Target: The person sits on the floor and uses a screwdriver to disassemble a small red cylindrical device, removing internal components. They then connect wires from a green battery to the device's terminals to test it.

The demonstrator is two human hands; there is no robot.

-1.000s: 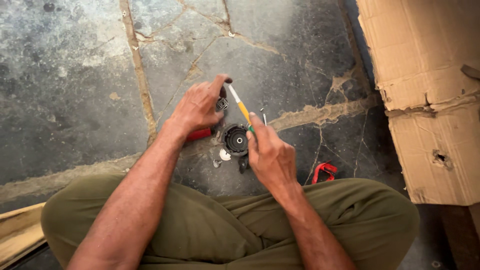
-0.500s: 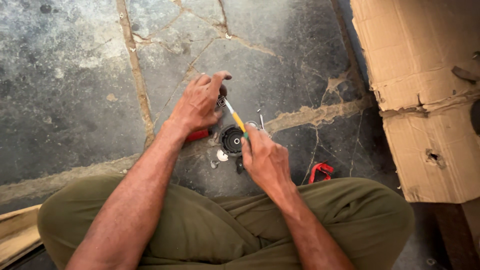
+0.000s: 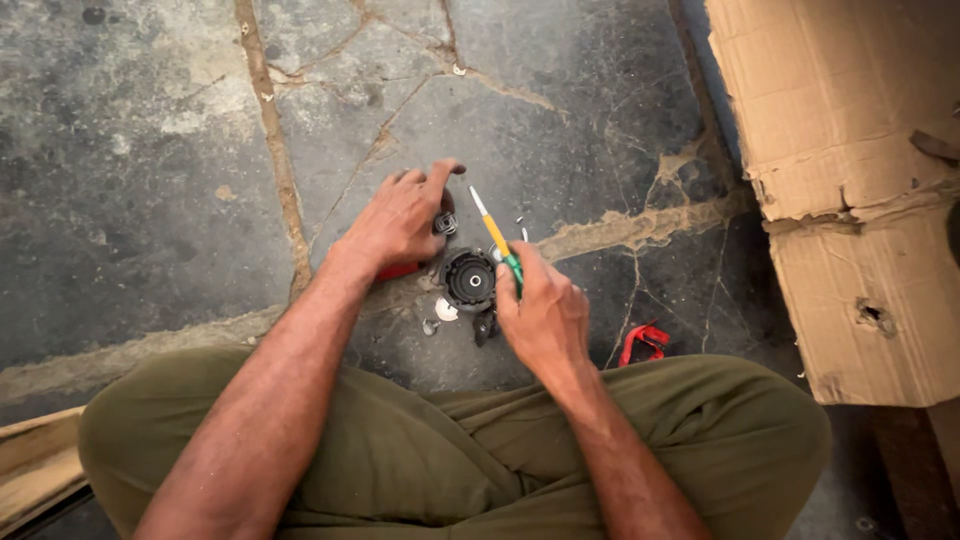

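I sit cross-legged on a cracked stone floor. My left hand [image 3: 400,215] rests over a red object [image 3: 400,270] and pinches a small dark metal part [image 3: 445,222] between thumb and fingers. My right hand [image 3: 540,310] grips a screwdriver [image 3: 492,232] with a yellow and green handle, its tip pointing up and away from me. Between the hands lies a round black part [image 3: 469,279] with a centre hole. Small white and dark pieces [image 3: 445,312] lie just below it.
A torn cardboard box [image 3: 850,190] stands at the right. A small red piece [image 3: 643,340] lies on the floor by my right knee. A wooden board [image 3: 35,465] shows at the lower left. My olive trousers [image 3: 430,460] fill the bottom.
My left hand has stayed on the red object, its fingers shifting on the small part. The right hand with the screwdriver has held close beside the round black part.
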